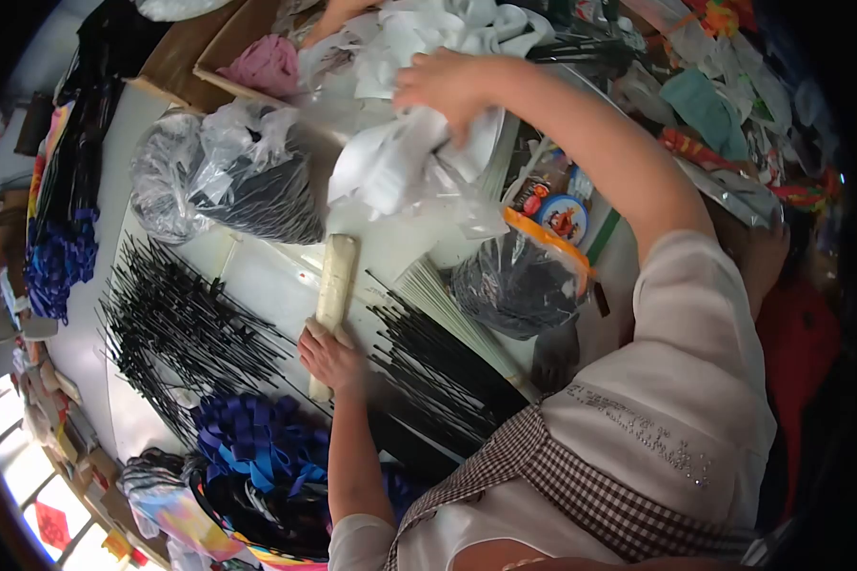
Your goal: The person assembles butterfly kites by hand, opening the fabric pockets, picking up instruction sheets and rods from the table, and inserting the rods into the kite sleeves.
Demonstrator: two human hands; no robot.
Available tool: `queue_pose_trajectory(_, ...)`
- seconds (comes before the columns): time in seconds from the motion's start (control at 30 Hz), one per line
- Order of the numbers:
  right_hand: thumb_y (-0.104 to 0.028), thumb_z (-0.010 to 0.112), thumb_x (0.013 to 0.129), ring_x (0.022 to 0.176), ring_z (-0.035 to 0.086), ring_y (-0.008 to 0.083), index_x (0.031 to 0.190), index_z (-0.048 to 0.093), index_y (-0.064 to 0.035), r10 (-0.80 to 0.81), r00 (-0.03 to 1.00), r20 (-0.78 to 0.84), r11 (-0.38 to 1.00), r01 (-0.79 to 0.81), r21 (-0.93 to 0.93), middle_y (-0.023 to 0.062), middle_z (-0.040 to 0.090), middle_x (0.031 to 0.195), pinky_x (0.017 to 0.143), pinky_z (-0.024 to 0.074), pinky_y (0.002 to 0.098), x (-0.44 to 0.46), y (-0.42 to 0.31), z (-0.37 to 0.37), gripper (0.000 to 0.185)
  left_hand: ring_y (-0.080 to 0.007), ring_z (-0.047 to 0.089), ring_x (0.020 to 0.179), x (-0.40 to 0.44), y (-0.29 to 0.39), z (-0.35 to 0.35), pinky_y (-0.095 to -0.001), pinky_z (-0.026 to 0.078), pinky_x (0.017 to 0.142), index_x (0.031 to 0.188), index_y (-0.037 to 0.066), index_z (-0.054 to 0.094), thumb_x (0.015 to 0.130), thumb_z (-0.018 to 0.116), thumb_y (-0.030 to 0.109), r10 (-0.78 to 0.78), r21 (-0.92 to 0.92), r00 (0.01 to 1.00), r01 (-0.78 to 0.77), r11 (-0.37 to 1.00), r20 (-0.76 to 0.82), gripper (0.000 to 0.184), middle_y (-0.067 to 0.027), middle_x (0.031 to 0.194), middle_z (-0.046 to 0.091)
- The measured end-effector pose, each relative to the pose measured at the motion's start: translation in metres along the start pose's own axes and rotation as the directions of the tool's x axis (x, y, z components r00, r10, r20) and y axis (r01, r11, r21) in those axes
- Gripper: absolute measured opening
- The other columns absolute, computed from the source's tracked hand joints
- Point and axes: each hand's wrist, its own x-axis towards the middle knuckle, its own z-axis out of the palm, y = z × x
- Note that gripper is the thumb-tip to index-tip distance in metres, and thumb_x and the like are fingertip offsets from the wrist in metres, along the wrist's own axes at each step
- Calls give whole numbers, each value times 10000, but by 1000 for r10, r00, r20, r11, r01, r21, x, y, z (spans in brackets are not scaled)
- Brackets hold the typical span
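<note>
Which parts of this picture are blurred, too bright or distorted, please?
Head view: the right hand and the white material below it look soft, perhaps from motion; head view: the window at lower left is washed out; head view: the clear plastic bag shows bright reflections; head view: wide-angle distortion curves the surroundings, and the right edge falls to black.

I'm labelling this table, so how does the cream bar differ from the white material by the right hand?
The cream bar is straight and narrow; the white material is crumpled and spread wider. The cream bar looks yellowish; the white material looks brighter. Both are pale.
</note>
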Motion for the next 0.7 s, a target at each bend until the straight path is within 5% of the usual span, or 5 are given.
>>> queue_pose_trajectory(0.13, -198, 806, 596, 745, 663, 305, 957, 686, -45, -223, 959, -177, 876, 276, 395, 126, 674, 740, 697, 516, 401, 56, 48, 3, 411, -343, 466, 1125, -1, 0, 1, -446, 364, 940, 1354, 37, 441, 922, 478, 397, -7, 33, 1000, 6, 999, 11, 564, -139, 1222, 513)
queue_pose_trajectory(0.27, -186, 805, 583, 851, 665, 284, 990, 690, -70, -144, 955, -258, 850, 253, 462, 119, 702, 855, 742, 513, 428, 81, 54, -28, 438, -373, 476, 1101, -1, 0, 0, -474, 370, 924, 1324, -22, 447, 921, 505, 370, 9, -8, 1000, -9, 1000, 16, 566, -178, 1195, 522)
queue_pose_trajectory(0.37, -151, 798, 612, 981, 640, 289, 1160, 646, -118, 59, 979, -193, 986, -26, 166, 125, 679, 997, 823, 502, 431, 77, 29, -31, 570, -349, 471, 1106, -2, 0, 2, -452, 368, 935, 1341, 22, 448, 927, 485, 396, 1, 20, 1000, -2, 1000, 9, 559, -147, 1201, 517)
queue_pose_trajectory(0.6, -177, 774, 645, 1279, 393, 332, 1378, 485, -213, 203, 962, -184, 979, -198, 49, 104, 486, 1290, 1045, 299, 541, 11, 5, 20, 789, -338, 465, 1111, -2, 1, -3, -437, 368, 943, 1351, 45, 443, 932, 474, 409, -20, 28, 1000, 19, 999, 24, 555, -136, 1200, 511)
queue_pose_trajectory(0.7, -165, 747, 665, 1254, 430, 317, 1362, 503, -200, 190, 978, -91, 980, -195, -48, 120, 499, 1277, 1021, 347, 510, 39, 3, 26, 739, -340, 463, 1115, 2, 3, -4, -437, 368, 945, 1351, 40, 440, 933, 472, 409, -45, 30, 998, 44, 999, 46, 559, -138, 1201, 511)
